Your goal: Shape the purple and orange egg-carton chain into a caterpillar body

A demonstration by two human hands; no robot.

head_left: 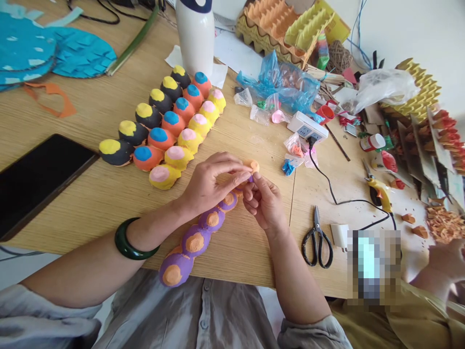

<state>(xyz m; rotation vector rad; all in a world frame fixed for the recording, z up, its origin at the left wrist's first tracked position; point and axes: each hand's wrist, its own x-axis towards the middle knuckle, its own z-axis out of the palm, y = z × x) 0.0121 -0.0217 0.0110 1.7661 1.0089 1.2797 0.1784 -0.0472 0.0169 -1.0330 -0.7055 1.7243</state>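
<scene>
A strip of egg-carton cups [195,241] runs diagonally under my hands, coated in purple with a round orange patch on each cup. At its far end is a cup with an orange clay top [253,166], partly hidden by my fingers. My left hand [214,178], with a dark green bangle on the forearm, reaches over the strip, thumb and fingertips pinched at this end cup. On the other side, my right hand [267,198] grips the same end, thumb against the orange clay and the other fingers curled beneath. The near end of the strip reaches the table's front edge.
Beyond my left hand lie three painted egg-carton strips: black [146,116], orange [173,123] and yellow [189,139]. A phone [39,182] lies left, scissors [317,240] right. A power strip [307,127] trails a cable to a glue gun [379,194]. Another person's hand [446,264] is at far right.
</scene>
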